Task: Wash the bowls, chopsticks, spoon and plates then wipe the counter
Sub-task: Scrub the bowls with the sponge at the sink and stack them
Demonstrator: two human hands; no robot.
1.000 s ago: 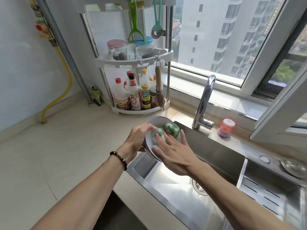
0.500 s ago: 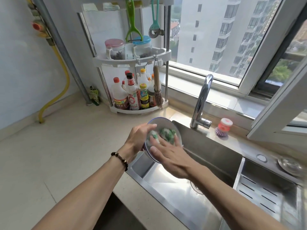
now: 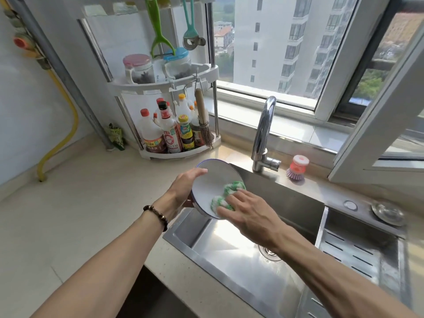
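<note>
Two broad things frame the work: the pale surface [image 3: 75, 216] stretching left and the steel sink [image 3: 234, 267] to its right, tap [image 3: 263, 134] behind. Over the sink's near-left corner the white bowl [image 3: 211, 180] is held tilted, its inside facing the person. The left hand [image 3: 183, 187] grips its left rim, thumb over the edge. The right hand [image 3: 250, 214], fingers fairly straight, presses a green-and-white scrubber [image 3: 227, 196] against the lower right of the inside. Scrubbing well probably means firm circular strokes, turning the bowl so rim and base get covered.
</note>
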